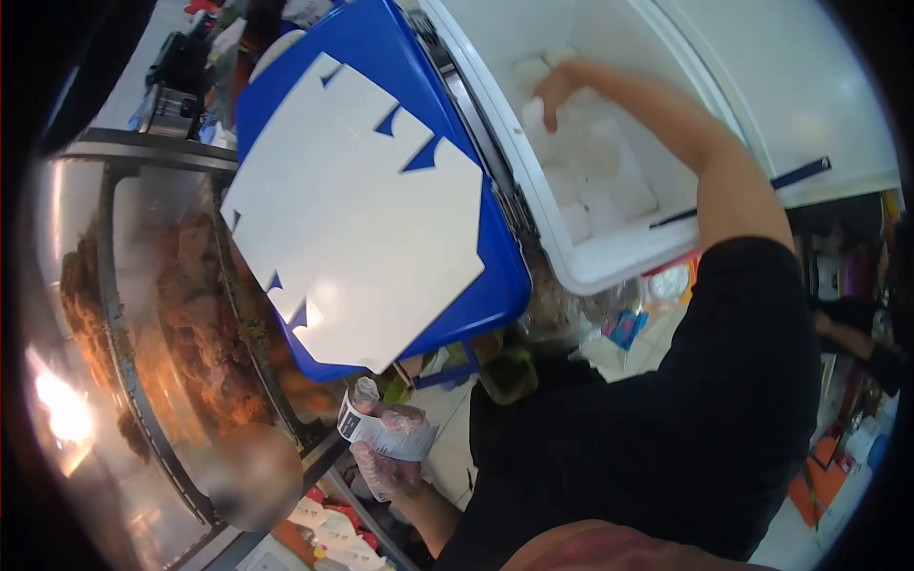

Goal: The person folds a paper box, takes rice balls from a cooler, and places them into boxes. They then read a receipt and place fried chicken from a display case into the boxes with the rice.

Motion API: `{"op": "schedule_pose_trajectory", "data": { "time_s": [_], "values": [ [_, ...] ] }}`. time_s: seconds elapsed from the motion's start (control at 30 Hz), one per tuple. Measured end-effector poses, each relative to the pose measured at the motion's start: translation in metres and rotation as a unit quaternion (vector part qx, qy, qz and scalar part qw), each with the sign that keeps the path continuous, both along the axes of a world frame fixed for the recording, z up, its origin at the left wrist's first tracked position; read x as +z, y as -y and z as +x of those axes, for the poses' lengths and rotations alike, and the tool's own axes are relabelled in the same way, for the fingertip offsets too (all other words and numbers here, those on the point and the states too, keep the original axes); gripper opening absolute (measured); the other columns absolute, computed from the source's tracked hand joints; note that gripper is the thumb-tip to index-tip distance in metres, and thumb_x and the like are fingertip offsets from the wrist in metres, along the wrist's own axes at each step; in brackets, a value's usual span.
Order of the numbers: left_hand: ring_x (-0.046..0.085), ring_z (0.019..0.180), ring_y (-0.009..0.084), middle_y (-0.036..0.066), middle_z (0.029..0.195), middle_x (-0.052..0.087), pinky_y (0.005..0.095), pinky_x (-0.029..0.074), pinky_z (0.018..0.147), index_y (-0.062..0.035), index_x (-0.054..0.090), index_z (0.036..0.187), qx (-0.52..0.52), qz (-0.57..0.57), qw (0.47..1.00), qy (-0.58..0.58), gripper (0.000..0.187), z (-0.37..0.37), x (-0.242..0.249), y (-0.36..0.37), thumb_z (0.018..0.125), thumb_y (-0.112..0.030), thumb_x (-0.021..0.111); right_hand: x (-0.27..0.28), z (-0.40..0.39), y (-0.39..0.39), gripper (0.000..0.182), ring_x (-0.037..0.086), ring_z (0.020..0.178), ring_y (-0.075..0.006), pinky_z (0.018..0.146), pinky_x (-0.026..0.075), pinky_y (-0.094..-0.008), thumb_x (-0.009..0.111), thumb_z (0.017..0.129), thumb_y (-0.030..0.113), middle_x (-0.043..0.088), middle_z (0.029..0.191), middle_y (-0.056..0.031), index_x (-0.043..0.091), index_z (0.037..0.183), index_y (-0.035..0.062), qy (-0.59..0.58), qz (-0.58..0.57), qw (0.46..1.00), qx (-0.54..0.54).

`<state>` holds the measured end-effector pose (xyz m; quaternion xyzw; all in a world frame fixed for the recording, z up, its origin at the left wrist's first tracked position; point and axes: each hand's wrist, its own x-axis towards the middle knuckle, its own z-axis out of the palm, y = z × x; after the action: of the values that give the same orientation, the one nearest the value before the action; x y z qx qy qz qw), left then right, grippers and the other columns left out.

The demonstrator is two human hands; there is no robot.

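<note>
My left hand, in a clear plastic glove, is closed around a white printed slip below the blue lid. My right hand is bare and reaches inside an open white cooler box. Its fingers are bent around a small white item, blurred and partly hidden. Pale, translucent packets lie on the bottom of the box beneath this hand. Beside the box, a white cut sheet with notched edges lies on the blue lid.
A glass display case with brown fried-looking food stands at the left. A dark stick lies across the cooler's rim. Clear plastic bags are below the cooler. Another person's forearm shows at the far right.
</note>
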<state>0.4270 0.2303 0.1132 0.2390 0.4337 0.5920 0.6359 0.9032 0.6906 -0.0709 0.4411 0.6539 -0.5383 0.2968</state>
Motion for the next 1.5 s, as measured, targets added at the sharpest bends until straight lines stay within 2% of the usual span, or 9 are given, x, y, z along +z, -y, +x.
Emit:
{"op": "schedule_pose_trajectory", "data": {
  "time_s": [0.1,0.53,0.63,0.8,0.9,0.93,0.97,1.0,1.5],
  "values": [
    [0.062,0.094,0.0302,0.014,0.101,0.061,0.0462,0.051,0.084,-0.0002,0.043,0.140,0.023,0.020,0.997,0.065,0.064,0.011,0.000,-0.012,0.097,-0.042,0.064,-0.061,-0.016,0.022,0.115,0.042,0.142,-0.0370,0.116,0.038,-0.0477,0.089,0.063,0.058,0.042,0.156,-0.0229,0.042,0.153,0.0029,-0.014,0.143,0.986,0.080],
    [0.067,0.096,0.0289,0.014,0.102,0.065,0.0474,0.056,0.090,0.0041,0.050,0.137,0.031,0.059,0.994,0.083,0.067,-0.011,0.003,0.010,0.092,-0.038,0.074,-0.056,0.005,0.045,0.054,0.054,0.126,-0.0238,0.102,0.048,-0.0457,0.072,0.086,0.010,0.060,0.135,-0.0112,0.057,0.138,0.0061,-0.126,-0.065,0.957,-0.252],
    [0.068,0.098,0.0264,0.013,0.105,0.065,0.0457,0.055,0.095,0.0037,0.048,0.140,0.034,0.049,0.993,0.105,0.067,-0.021,0.002,0.021,0.093,-0.038,0.072,-0.036,0.017,0.036,0.044,0.060,0.115,-0.0225,0.100,0.050,-0.0453,0.072,0.085,0.009,0.064,0.125,-0.0092,0.063,0.128,0.0056,-0.089,0.094,0.991,0.016],
    [0.068,0.094,0.0178,0.005,0.104,0.067,0.0334,0.056,0.085,-0.0018,0.049,0.143,-0.017,0.094,0.990,0.106,0.055,-0.050,0.008,0.044,0.101,-0.035,0.063,-0.065,0.143,-0.051,0.044,0.066,0.105,-0.0260,0.098,0.053,-0.0425,0.077,0.078,0.016,0.068,0.114,-0.0119,0.065,0.120,0.0054,-0.063,0.159,0.984,0.056],
    [0.065,0.091,0.0163,0.004,0.093,0.065,0.0336,0.054,0.082,-0.0013,0.053,0.136,0.019,0.138,0.985,0.105,0.049,-0.075,0.019,0.076,0.102,-0.035,0.062,0.031,0.126,-0.023,0.065,0.061,0.116,-0.0329,0.101,0.054,-0.0381,0.071,0.083,0.017,0.057,0.131,-0.0182,0.047,0.141,0.0000,0.121,0.412,0.823,0.372],
    [0.065,0.091,0.0165,0.005,0.093,0.065,0.0338,0.054,0.082,-0.0010,0.053,0.136,0.031,0.149,0.982,0.108,0.050,-0.088,0.017,0.089,0.101,-0.035,0.063,0.081,0.095,0.023,0.070,0.060,0.118,-0.0329,0.100,0.054,-0.0459,0.075,0.081,0.022,0.056,0.131,-0.0173,0.047,0.142,0.0015,-0.028,0.261,0.965,0.000],
    [0.064,0.090,0.0166,0.005,0.092,0.065,0.0341,0.054,0.083,-0.0007,0.054,0.135,0.034,0.160,0.980,0.113,0.050,-0.103,0.014,0.101,0.101,-0.035,0.064,0.141,0.050,0.080,0.075,0.059,0.120,-0.0330,0.100,0.054,-0.0538,0.078,0.078,0.027,0.055,0.132,-0.0164,0.047,0.143,0.0030,-0.222,0.099,0.895,-0.375],
    [0.064,0.090,0.0168,0.005,0.092,0.065,0.0343,0.054,0.083,-0.0004,0.054,0.135,0.032,0.163,0.980,0.114,0.050,-0.104,0.012,0.102,0.100,-0.035,0.064,0.147,0.032,0.112,0.076,0.059,0.121,-0.0330,0.100,0.054,-0.0539,0.078,0.078,0.027,0.055,0.132,-0.0165,0.046,0.143,0.0030,-0.279,0.111,0.842,-0.447],
    [0.071,0.090,0.0217,0.009,0.092,0.068,0.0367,0.058,0.082,0.0021,0.057,0.131,0.269,0.102,0.944,0.165,0.046,-0.360,-0.044,0.428,0.100,-0.031,0.065,0.137,-0.480,0.459,0.084,0.057,0.124,-0.0337,0.103,0.051,-0.0555,0.080,0.078,0.032,0.053,0.136,-0.0176,0.042,0.146,0.0025,-0.610,-0.057,0.781,-0.119]
  ]
}}
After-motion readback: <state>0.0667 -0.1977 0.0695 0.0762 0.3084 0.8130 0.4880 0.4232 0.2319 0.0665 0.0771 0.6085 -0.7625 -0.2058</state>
